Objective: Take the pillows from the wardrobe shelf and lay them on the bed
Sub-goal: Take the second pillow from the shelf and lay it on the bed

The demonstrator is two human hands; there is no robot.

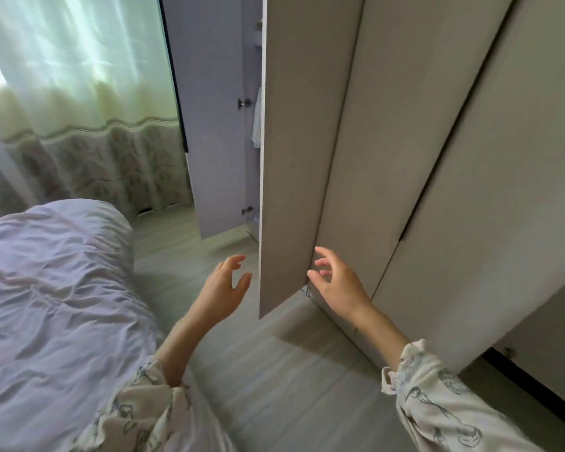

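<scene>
Tall beige wardrobe (pixel 470 158) stood right, one flat beige door (pixel 291 158) swung ajar. Bed under rumpled lilac cover (pixel 56 305) lay left. Pillows not in view. Left hand (pixel 224 288) and right hand (pixel 335 282) flanked the door's lower edge, fingers loosely spread, holding nothing.

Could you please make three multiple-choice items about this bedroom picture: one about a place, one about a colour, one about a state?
1. Where is the bed?
A. on the person's left
B. on the person's right
C. behind the wardrobe

2. What colour is the bed cover?
A. red
B. pale lilac
C. black

3. What is the state of the wardrobe door?
A. swung open
B. closed
C. removed

Key: 1 A, it lies beside the left hand. 2 B, the fabric looks pale lilac. 3 A, its edge stands out between both hands, the right hand near it.
</scene>
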